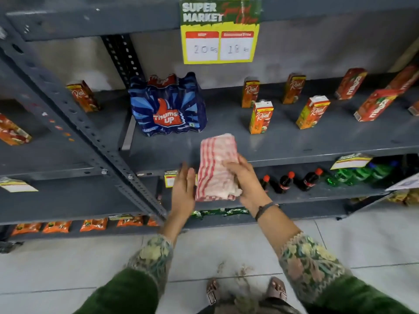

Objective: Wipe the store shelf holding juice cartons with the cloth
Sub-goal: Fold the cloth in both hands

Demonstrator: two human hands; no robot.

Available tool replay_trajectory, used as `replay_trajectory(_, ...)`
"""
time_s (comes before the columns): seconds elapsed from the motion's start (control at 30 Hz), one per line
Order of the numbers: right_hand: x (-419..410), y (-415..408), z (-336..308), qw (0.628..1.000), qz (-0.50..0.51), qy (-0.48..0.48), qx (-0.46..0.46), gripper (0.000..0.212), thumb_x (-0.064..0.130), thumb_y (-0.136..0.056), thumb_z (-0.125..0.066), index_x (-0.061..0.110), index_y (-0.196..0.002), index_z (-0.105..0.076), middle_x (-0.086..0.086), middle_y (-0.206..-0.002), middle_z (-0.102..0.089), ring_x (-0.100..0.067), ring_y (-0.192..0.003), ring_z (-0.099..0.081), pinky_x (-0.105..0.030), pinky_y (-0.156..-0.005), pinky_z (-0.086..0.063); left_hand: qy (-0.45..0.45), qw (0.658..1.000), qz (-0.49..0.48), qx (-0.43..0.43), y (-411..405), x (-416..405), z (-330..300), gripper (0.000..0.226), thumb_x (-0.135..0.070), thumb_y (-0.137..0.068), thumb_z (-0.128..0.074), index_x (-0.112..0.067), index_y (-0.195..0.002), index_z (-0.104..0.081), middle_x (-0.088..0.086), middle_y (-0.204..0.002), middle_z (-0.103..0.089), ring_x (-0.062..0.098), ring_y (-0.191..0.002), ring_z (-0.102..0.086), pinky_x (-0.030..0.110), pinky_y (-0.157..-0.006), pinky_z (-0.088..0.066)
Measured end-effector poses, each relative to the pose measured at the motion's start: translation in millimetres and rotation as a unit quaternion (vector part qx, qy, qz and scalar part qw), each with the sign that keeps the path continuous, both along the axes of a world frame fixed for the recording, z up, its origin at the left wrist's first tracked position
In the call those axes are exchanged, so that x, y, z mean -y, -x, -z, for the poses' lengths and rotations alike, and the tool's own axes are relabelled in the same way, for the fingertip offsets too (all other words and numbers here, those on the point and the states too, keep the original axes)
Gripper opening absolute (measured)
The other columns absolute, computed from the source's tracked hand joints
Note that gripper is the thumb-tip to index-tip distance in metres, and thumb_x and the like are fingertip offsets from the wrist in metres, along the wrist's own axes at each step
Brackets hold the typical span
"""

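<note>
A folded red-and-white striped cloth (216, 168) is held just in front of the grey metal shelf (294, 141), its far end over the shelf's front edge. My right hand (243, 180) grips the cloth from the right side. My left hand (183, 189) is flat with fingers straight, touching the cloth's left edge. Several orange Real juice cartons (260, 117) and red Maaza cartons (374, 105) stand upright on the shelf to the right of the cloth.
A blue Thums Up bottle pack (167, 105) stands on the shelf left of the cloth. A slotted upright post (90, 130) runs diagonally on the left. A price sign (219, 30) hangs above. Cola bottles (285, 182) sit on the lower shelf. Tiled floor lies below.
</note>
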State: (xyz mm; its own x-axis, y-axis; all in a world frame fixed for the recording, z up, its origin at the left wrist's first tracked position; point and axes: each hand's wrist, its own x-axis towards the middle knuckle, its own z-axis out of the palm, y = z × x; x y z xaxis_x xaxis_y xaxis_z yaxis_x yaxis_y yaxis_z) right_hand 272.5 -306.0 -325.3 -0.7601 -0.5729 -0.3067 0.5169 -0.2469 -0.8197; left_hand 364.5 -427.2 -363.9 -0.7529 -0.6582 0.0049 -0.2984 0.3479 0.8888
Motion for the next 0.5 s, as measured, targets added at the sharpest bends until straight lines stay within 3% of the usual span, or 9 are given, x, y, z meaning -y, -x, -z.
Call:
replay_trajectory(0.03,-10,1,-1,0.994,0.042,0.063,0.077,0.034,-0.003,-0.09,-0.046,0.006,-0.122,-0.052,-0.013,-0.107,-0.065,-0.024,-0.087,-0.068,-0.034,-0.077,-0.059,-0.119,0.993,0.002,-0.019,5,-23,-9,0.034,-0.031,-0.1,-0.031,-0.019,-0.122,-0.055,0.01,-0.125,-0.06,0.002,-0.117,-0.053,0.039,-0.104,-0.036)
replay_trajectory(0.1,-35,9,-5,0.978,0.09,0.12,0.144,0.037,0.003,-0.091,-0.045,0.008,-0.128,-0.049,-0.015,-0.112,-0.061,-0.032,-0.099,-0.063,-0.046,-0.087,-0.054,-0.3,0.954,0.026,0.006,17,-59,-22,0.031,-0.033,-0.099,-0.034,-0.021,-0.118,-0.056,0.013,-0.129,-0.058,0.008,-0.101,-0.06,0.035,-0.098,-0.042)
replay_trajectory(0.17,-65,19,-12,0.976,0.129,0.116,0.13,0.037,0.008,-0.095,-0.047,0.007,-0.133,-0.047,-0.017,-0.12,-0.056,-0.034,-0.106,-0.057,-0.049,-0.093,-0.048,-0.405,0.911,0.069,0.026,29,-88,-31,0.041,-0.041,-0.094,-0.041,-0.018,-0.127,-0.05,0.012,-0.132,-0.057,0.017,-0.105,-0.062,0.036,-0.096,-0.046)
replay_trajectory(0.23,-99,29,-16,0.977,0.18,0.075,0.09,0.038,0.013,-0.096,-0.052,0.003,-0.132,-0.048,-0.017,-0.12,-0.059,-0.031,-0.101,-0.061,-0.047,-0.09,-0.051,-0.477,0.871,0.118,0.006,38,-112,-41,0.062,-0.055,-0.082,-0.048,-0.018,-0.131,-0.047,0.006,-0.128,-0.062,0.02,-0.111,-0.062,0.036,-0.09,-0.052)
replay_trajectory(0.3,-135,40,-22,0.971,0.235,0.027,0.033,0.036,0.012,-0.094,-0.055,0.0,-0.128,-0.05,-0.018,-0.115,-0.061,-0.029,-0.096,-0.063,-0.047,-0.089,-0.052,-0.487,0.856,0.176,-0.007,53,-141,-52,0.062,-0.051,-0.078,-0.057,-0.023,-0.132,-0.046,0.001,-0.124,-0.065,0.017,-0.108,-0.065,0.034,-0.083,-0.057)
replay_trajectory(0.33,-153,47,-25,0.965,0.263,0.003,-0.003,0.035,0.01,-0.093,-0.056,0.0,-0.126,-0.05,-0.017,-0.112,-0.061,-0.029,-0.095,-0.062,-0.048,-0.09,-0.052,-0.461,0.866,0.193,-0.007,61,-158,-58,0.059,-0.038,-0.08,-0.064,-0.027,-0.134,-0.042,-0.001,-0.123,-0.064,0.016,-0.106,-0.066,0.034,-0.083,-0.057)
replay_trajectory(0.4,-194,63,-33,0.942,0.317,-0.062,-0.093,0.041,0.003,-0.091,-0.057,0.004,-0.129,-0.044,-0.011,-0.108,-0.058,-0.023,-0.094,-0.058,-0.044,-0.088,-0.052,-0.348,0.921,0.177,-0.012,80,-199,-69,0.069,-0.007,-0.081,-0.068,-0.029,-0.136,-0.033,0.0,-0.115,-0.063,0.011,-0.099,-0.065,0.031,-0.088,-0.054)
replay_trajectory(0.5,-260,90,-51,0.88,0.363,-0.146,-0.269,0.051,-0.006,-0.085,-0.059,0.016,-0.127,-0.039,-0.01,-0.118,-0.05,-0.018,-0.1,-0.054,-0.031,-0.089,-0.047,-0.224,0.959,0.103,-0.14,109,-262,-90,0.058,0.003,-0.082,-0.063,-0.025,-0.12,-0.031,0.006,-0.105,-0.062,0.009,-0.087,-0.064,0.024,-0.08,-0.051)
